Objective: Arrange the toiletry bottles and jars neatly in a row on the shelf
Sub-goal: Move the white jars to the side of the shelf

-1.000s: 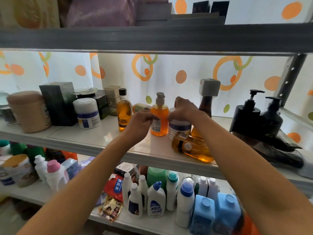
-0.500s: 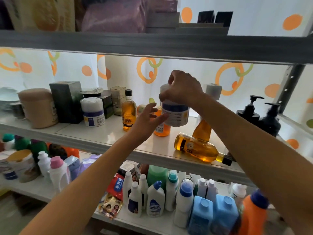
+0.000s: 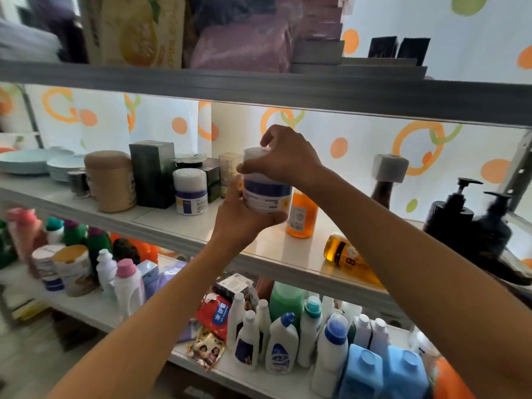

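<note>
A white jar with a blue band (image 3: 266, 191) is held in the air above the white middle shelf (image 3: 178, 223). My right hand (image 3: 288, 156) grips its lid from above, and my left hand (image 3: 244, 220) cups its base from below. A matching white jar (image 3: 190, 191) stands on the shelf to the left, beside a dark box (image 3: 152, 172) and a beige tub (image 3: 110, 181). Behind the held jar stands an orange pump bottle (image 3: 302, 214). An amber bottle (image 3: 345, 254) lies on its side near the shelf's front edge.
Two black pump bottles (image 3: 472, 223) stand at the right end, with a brown bottle with a grey cap (image 3: 387, 177) behind my right arm. Plates (image 3: 34, 161) are stacked far left. The lower shelf (image 3: 86, 313) is crowded with cleaning bottles. A grey shelf beam (image 3: 259, 89) runs overhead.
My right hand lifted the white jar off the shelf and carried it leftward. My left hand let go of the orange pump bottle and came under the jar's base.
</note>
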Demonstrator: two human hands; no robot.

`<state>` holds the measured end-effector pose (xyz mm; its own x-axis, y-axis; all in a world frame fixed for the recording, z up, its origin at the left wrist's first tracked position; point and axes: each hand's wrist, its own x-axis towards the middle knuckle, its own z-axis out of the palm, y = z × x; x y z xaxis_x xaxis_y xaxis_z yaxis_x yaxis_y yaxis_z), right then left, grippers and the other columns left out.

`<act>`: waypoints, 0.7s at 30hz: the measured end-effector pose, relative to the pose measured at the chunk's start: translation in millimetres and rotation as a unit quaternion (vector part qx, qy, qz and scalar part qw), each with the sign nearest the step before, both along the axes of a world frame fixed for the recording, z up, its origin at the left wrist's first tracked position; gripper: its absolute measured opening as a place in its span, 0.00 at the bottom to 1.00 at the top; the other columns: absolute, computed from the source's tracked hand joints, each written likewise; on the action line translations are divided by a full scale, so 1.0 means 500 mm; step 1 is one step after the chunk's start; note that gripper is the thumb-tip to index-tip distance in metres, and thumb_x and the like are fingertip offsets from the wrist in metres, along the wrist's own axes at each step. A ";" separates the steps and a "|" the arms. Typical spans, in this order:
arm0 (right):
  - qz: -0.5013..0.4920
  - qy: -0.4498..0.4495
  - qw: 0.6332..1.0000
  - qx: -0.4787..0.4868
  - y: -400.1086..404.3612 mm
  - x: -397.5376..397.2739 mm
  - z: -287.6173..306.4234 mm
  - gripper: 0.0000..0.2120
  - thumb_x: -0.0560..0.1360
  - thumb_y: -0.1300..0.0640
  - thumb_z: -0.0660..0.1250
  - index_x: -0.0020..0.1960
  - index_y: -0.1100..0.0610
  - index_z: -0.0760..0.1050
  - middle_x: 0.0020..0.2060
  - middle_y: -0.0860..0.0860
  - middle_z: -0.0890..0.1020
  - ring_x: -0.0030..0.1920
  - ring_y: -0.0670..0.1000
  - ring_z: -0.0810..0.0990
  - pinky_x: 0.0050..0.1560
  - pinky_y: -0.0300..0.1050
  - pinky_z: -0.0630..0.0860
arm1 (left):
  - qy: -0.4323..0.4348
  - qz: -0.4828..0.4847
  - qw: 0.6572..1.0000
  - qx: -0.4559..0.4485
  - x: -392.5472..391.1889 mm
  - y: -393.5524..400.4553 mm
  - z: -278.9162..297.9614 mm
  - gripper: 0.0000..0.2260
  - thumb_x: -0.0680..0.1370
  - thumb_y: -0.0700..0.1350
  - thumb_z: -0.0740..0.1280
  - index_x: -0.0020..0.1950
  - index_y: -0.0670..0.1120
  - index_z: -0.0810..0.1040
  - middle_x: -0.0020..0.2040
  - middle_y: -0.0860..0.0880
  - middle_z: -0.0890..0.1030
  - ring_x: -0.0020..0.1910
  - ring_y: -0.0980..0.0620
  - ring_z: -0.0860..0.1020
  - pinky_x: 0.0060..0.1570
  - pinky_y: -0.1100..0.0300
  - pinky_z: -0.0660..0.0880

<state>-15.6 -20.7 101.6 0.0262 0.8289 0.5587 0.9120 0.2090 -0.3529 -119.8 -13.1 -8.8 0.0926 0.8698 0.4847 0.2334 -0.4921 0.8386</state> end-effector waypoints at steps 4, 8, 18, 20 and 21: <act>0.068 0.084 0.994 -0.024 0.009 -0.039 0.005 0.29 0.64 0.34 0.73 0.54 0.51 0.71 0.49 0.45 0.77 0.48 0.48 0.77 0.49 0.47 0.79 | -0.060 0.016 0.998 -0.032 -0.070 -0.004 0.001 0.41 0.62 0.51 0.81 0.68 0.50 0.60 0.61 0.50 0.76 0.56 0.51 0.78 0.53 0.60 0.76; 0.168 0.113 0.975 -0.094 0.004 -0.069 0.005 0.25 0.69 0.48 0.75 0.60 0.55 0.71 0.51 0.47 0.75 0.52 0.47 0.75 0.49 0.42 0.77 | -0.091 0.004 0.994 -0.062 -0.142 0.011 0.000 0.37 0.65 0.51 0.79 0.68 0.50 0.63 0.57 0.51 0.77 0.52 0.57 0.78 0.47 0.64 0.75; 0.048 0.076 0.996 -0.010 0.085 -0.110 -0.083 0.30 0.58 0.40 0.80 0.53 0.55 0.76 0.47 0.48 0.79 0.48 0.49 0.77 0.45 0.42 0.77 | 0.033 0.031 0.997 -0.057 -0.189 0.066 -0.040 0.26 0.71 0.50 0.75 0.66 0.48 0.72 0.54 0.54 0.77 0.48 0.61 0.76 0.40 0.71 0.69; 0.026 0.048 0.998 -0.016 0.099 -0.123 -0.103 0.30 0.57 0.40 0.80 0.51 0.55 0.75 0.46 0.49 0.78 0.46 0.49 0.76 0.40 0.42 0.73 | 0.073 0.050 0.994 -0.060 -0.189 0.080 -0.055 0.28 0.70 0.50 0.76 0.67 0.48 0.70 0.55 0.54 0.76 0.50 0.58 0.76 0.41 0.71 0.69; 0.021 0.036 0.999 -0.015 0.103 -0.130 -0.112 0.31 0.57 0.39 0.80 0.51 0.55 0.75 0.46 0.49 0.77 0.46 0.49 0.76 0.39 0.42 0.71 | 0.084 0.059 0.993 -0.064 -0.190 0.087 -0.064 0.30 0.68 0.50 0.77 0.67 0.48 0.70 0.55 0.54 0.76 0.51 0.56 0.75 0.41 0.70 0.69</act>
